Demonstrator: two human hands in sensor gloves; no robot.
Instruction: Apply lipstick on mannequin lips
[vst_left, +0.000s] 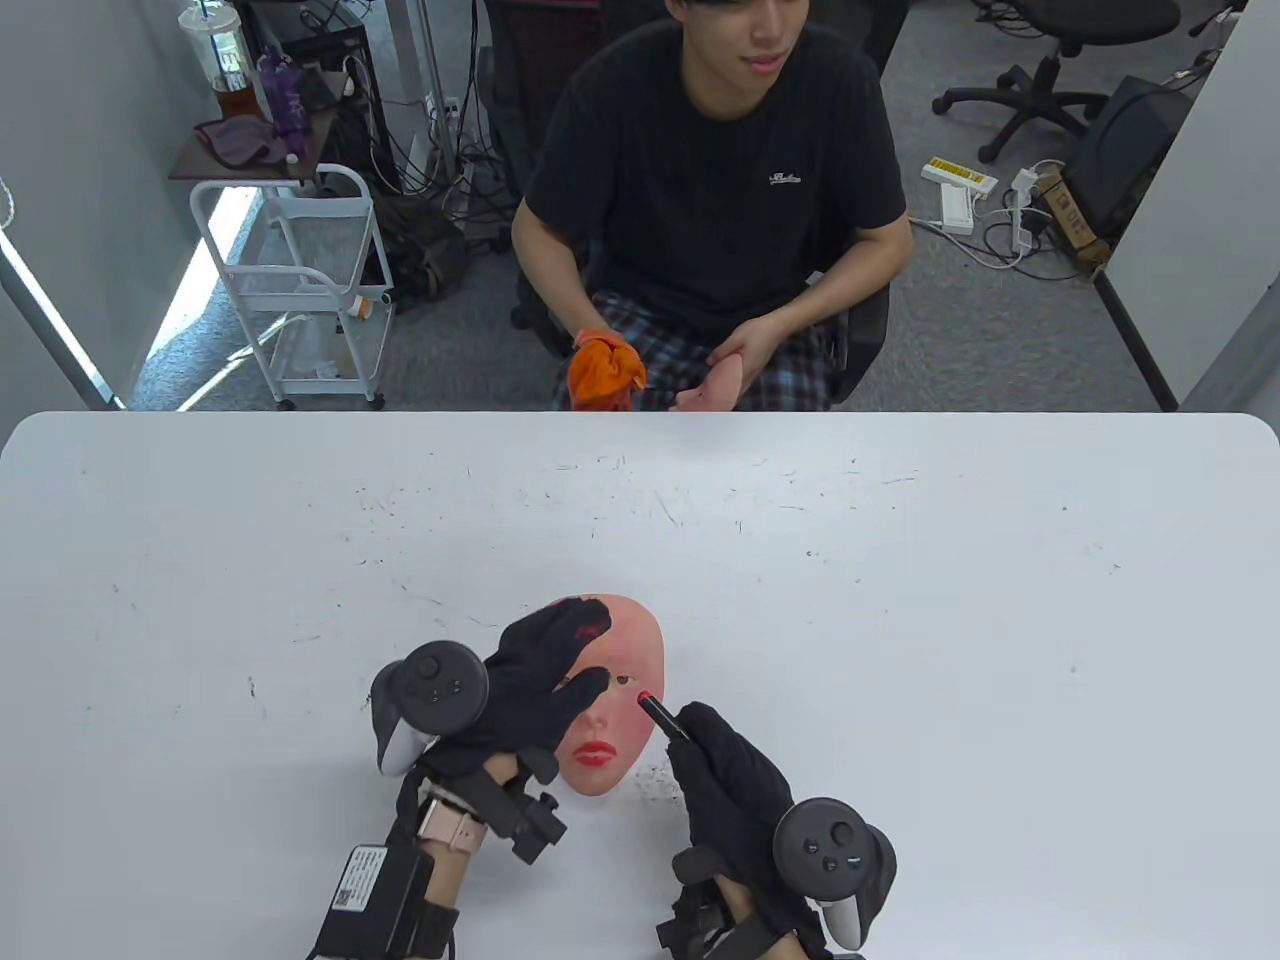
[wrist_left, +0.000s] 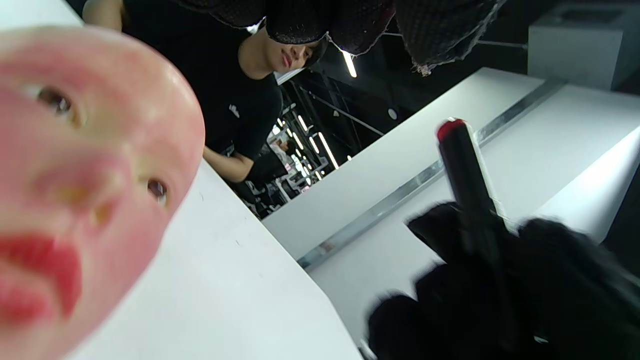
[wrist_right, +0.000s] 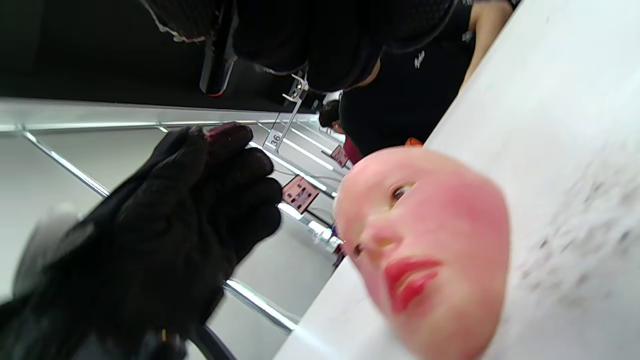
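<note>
My right hand gripped the lipstick beside the mask on the counter — my left hand lay open over it. A slip risked smearing the cheek.

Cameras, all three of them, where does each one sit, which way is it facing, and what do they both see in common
Table view: overhead, looking down; white table, mannequin face, left hand, right hand holding the lipstick.
Left wrist view: low by the table, facing across it; own fingertips at top, face, right hand with lipstick.
Right wrist view: low, tilted; own fingers at top, left hand, face.
Shared: every view shows the face, its lips already red.
</note>
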